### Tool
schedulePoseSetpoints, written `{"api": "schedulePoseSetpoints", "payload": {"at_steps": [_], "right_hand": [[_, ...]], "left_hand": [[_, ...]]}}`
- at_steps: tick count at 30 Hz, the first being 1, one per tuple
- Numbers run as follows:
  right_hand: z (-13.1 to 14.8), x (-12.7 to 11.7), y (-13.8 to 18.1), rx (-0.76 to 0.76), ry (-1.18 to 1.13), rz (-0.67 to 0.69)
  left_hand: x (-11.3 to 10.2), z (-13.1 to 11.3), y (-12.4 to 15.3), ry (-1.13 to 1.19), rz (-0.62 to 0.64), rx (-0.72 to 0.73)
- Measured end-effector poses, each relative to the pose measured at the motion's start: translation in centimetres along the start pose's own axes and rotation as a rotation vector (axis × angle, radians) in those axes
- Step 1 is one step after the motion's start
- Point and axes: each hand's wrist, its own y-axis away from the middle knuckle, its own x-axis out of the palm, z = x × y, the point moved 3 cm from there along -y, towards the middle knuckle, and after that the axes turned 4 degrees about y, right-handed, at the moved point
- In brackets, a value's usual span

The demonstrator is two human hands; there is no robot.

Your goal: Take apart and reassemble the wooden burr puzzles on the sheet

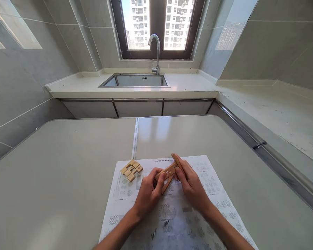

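Over the printed sheet (156, 208), both hands grip a small wooden puzzle frame (169, 171) made of narrow tan strips. My left hand (149, 189) is closed on its left side, thumb on top. My right hand (190, 178) pinches the right side, where one flat strip (176, 160) stands up along the fingers. Dark marks show on the wood near the right thumb. Fingers hide part of the frame, so I cannot tell how its pieces join. To the left, a cluster of light wooden blocks (131, 169) lies on the sheet's upper left corner, apart from my hands.
The sheet, covered in small diagrams, lies on a pale table (67, 173) with a seam strip (135, 139). Beyond are a white counter (187, 81), a steel sink (135, 81) and a tap (158, 52) beneath a window. Another counter (289, 114) runs along the right.
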Motion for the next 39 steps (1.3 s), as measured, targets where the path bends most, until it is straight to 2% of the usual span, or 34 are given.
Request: {"api": "schedulePoseSetpoints", "payload": {"at_steps": [6, 16, 29, 39], "right_hand": [[0.1, 0.6, 0.3, -0.036, -0.018, 0.072], [0.6, 0.9, 0.5, -0.076, 0.018, 0.101], [-0.1, 1.0, 1.0, -0.204, 0.037, 0.121], [0.2, 1.6, 1.0, -0.292, 0.082, 0.14]], "left_hand": [[0.1, 0.1, 0.1, -0.005, 0.011, -0.001], [-0.1, 0.3, 0.1, 0.088, -0.073, -0.019], [-0.2, 0.9, 0.1, 0.191, 0.043, -0.05], [-0.2, 0.5, -0.1, 0.165, 0.068, -0.046]]}}
